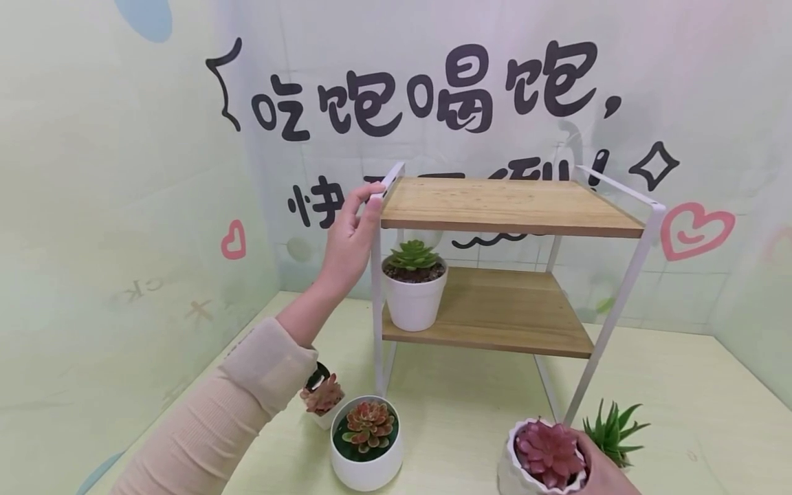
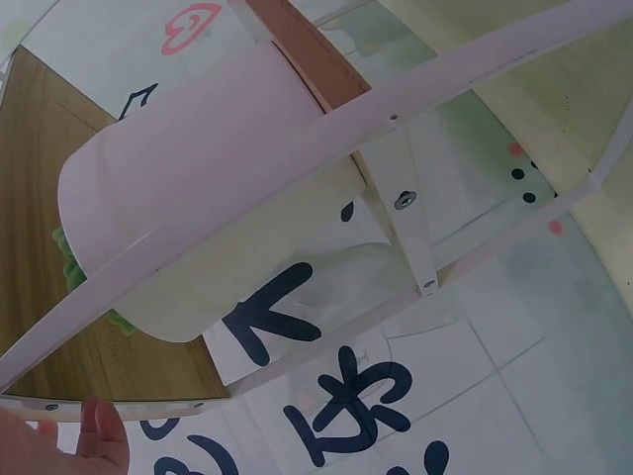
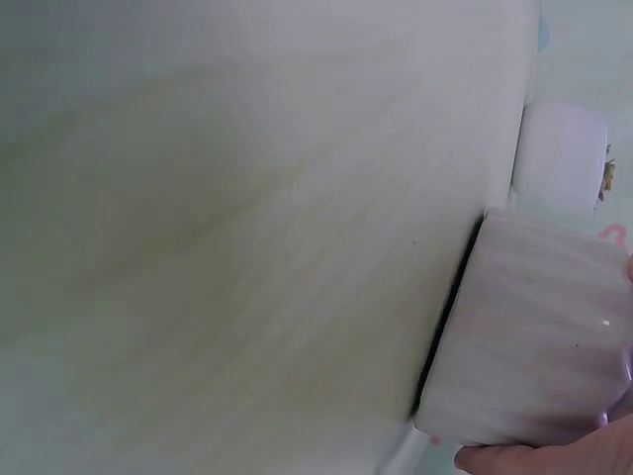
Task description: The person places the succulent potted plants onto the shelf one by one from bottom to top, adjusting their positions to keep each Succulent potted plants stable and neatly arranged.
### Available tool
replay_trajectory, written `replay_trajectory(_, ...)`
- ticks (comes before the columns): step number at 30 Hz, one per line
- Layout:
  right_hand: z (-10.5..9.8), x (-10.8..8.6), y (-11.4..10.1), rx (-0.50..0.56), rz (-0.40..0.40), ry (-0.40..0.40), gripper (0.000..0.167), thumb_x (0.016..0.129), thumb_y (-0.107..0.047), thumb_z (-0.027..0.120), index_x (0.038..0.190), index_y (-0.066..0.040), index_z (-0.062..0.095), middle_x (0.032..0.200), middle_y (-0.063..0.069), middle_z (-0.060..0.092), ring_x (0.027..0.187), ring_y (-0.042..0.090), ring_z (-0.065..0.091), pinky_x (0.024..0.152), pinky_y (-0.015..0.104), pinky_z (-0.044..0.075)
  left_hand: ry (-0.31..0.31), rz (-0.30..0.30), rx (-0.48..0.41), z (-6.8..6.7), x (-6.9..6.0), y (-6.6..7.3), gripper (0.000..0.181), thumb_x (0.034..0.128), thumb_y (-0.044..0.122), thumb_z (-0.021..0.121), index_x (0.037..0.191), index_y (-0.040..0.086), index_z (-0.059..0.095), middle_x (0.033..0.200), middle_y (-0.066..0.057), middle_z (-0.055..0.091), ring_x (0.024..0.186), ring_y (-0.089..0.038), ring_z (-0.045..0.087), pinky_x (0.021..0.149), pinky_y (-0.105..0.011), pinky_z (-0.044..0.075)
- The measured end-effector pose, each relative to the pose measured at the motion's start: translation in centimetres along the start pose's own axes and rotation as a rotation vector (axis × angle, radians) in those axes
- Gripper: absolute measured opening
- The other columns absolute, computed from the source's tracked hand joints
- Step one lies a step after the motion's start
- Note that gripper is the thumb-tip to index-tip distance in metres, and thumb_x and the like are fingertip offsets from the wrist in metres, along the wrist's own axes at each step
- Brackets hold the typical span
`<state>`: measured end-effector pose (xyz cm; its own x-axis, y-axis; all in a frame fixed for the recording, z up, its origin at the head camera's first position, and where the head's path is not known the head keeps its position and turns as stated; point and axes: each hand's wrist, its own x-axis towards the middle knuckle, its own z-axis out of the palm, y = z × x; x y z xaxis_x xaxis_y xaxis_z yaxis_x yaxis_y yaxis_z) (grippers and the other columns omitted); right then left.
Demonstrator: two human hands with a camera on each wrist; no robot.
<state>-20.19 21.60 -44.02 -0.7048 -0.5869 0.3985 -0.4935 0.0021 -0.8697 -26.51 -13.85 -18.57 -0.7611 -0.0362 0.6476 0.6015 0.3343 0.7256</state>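
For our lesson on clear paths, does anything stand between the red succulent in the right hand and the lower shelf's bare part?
Nothing visible blocks the red succulent: the lower shelf is open in front. The white right front leg stands beside that path; the green succulent occupies the shelf's left end.

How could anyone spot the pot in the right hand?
In the head view, find the wooden shelf, then its front right leg. Just below, the right hand holds a white pot. Its wavy rim and reddish plant set it apart from the smooth white bowl leftward and the spiky green plant rightward.
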Motion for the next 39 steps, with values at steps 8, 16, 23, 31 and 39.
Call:
replay_trajectory(8, -0.3, -0.3, -0.4, -0.11, 0.032, -0.003, 0.079, 0.078, 0.002, 0.062, 0.117, -0.059, 0.03, 0.116, -0.035, 0.039, 0.097, -0.01, 0.046, 0.07, 0.015, 0.044, 0.002, 0.01, -0.003, 0.0, -0.1, 0.1, 0.03, 0.0988, 0.028, 0.038, 0.125, 0.016, 0.047, 0.135, -0.003, 0.044, 0.097, -0.029, 0.056, 0.08, -0.043, 0.044)
replay_trajectory(16, 0.4, 1.3, -5.2, -0.277, 0.314, 0.041, 0.071, 0.074, -0.005, 0.072, 0.131, 0.009, 0.032, 0.12, 0.01, 0.055, 0.094, -0.012, 0.047, 0.073, 0.015, 0.044, 0.007, 0.012, -0.009, 0.0, -0.1, 0.1, 0.03, 0.0989, 0.028, 0.039, 0.126, 0.016, 0.046, 0.136, -0.003, 0.044, 0.099, -0.029, 0.056, 0.082, -0.044, 0.044)
replay_trajectory(23, 0.8, 3.2, -9.2, -0.275, 0.387, 0.057, 0.085, 0.071, -0.006, 0.073, 0.134, 0.013, 0.021, 0.122, 0.026, 0.049, 0.094, -0.002, 0.053, 0.075, 0.018, 0.046, 0.007, 0.023, -0.018, 0.1, -0.1, 0.0, 0.029, 0.0988, 0.026, 0.039, 0.125, 0.015, 0.047, 0.135, -0.004, 0.044, 0.098, -0.03, 0.056, 0.082, -0.044, 0.044)
replay_trajectory(31, 0.8, 6.6, -13.0, -0.282, 0.454, 0.148, 0.088, 0.067, -0.011, 0.079, 0.136, 0.005, 0.027, 0.125, 0.022, 0.051, 0.103, 0.018, 0.053, 0.078, 0.02, 0.045, 0.009, 0.025, -0.014, 0.0, -0.1, -0.1, 0.03, 0.0987, 0.027, 0.039, 0.125, 0.015, 0.046, 0.135, -0.005, 0.044, 0.099, -0.03, 0.055, 0.082, -0.044, 0.044)
replay_trajectory(39, -0.2, 10.0, -16.3, -0.207, 0.383, 0.133, 0.087, 0.071, -0.015, 0.076, 0.138, 0.004, 0.023, 0.125, 0.022, 0.047, 0.106, 0.027, 0.052, 0.083, 0.037, 0.046, 0.01, 0.029, -0.02, 0.0, -0.1, 0.0, 0.029, 0.0986, 0.026, 0.039, 0.124, 0.014, 0.047, 0.133, -0.006, 0.046, 0.097, -0.03, 0.056, 0.08, -0.043, 0.045)
